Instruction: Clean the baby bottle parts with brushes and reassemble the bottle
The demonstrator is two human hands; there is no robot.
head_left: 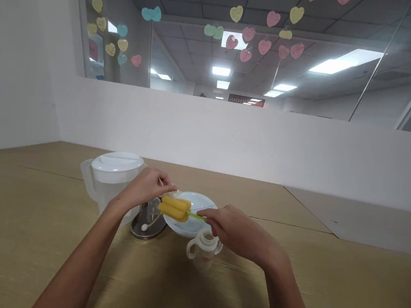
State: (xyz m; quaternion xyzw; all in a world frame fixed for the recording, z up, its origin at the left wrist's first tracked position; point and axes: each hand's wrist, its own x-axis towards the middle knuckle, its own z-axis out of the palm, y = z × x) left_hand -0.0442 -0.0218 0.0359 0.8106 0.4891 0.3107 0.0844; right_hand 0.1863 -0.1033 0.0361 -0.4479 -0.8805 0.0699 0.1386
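My right hand is closed round the thin green handle of a yellow sponge brush, whose head points left over the white basin. My left hand pinches a small pale, translucent piece just above the sponge head; its exact kind is unclear. In front of the basin stands a two-handled baby bottle with its top open and red lettering on it. Below my left hand, a metal tray holds a clear cap and a thin straw with a white weighted end.
A translucent lidded pitcher stands left of the tray, partly behind my left forearm. The wooden tabletop meets a white wall at the back. Heart-shaped notes are stuck on the glass above.
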